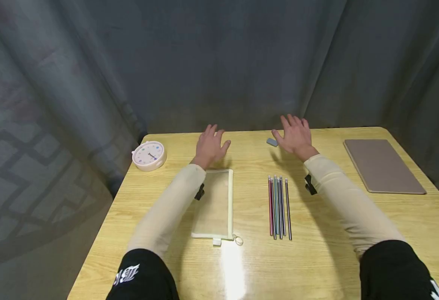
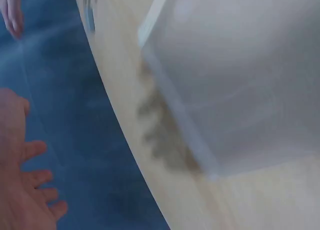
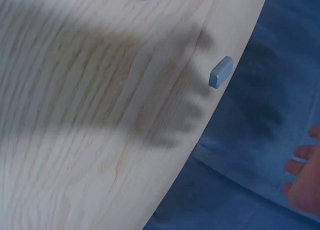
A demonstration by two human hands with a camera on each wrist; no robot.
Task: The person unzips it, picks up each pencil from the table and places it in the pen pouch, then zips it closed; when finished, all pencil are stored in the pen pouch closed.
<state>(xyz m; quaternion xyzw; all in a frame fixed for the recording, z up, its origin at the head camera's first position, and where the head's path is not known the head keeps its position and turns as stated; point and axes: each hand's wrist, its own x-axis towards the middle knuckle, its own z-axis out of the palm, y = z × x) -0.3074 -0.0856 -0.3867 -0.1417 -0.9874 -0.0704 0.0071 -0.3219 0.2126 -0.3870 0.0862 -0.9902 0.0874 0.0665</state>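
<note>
Both hands reach over the far part of the table with spread fingers, holding nothing. The left hand is beyond a pale mesh zipper pouch, whose upper left part is hidden by the sleeve. In the left wrist view the pouch looks blurred, with the left hand at the lower left. The right hand is just right of a grey-blue eraser; the right wrist view shows the eraser near the table edge, apart from the fingers. Several pencils lie side by side nearer the body.
A round white clock stands at the table's far left. On the right lies a flat taupe notebook or board. Dark curtains hang behind the wooden table and along its left side.
</note>
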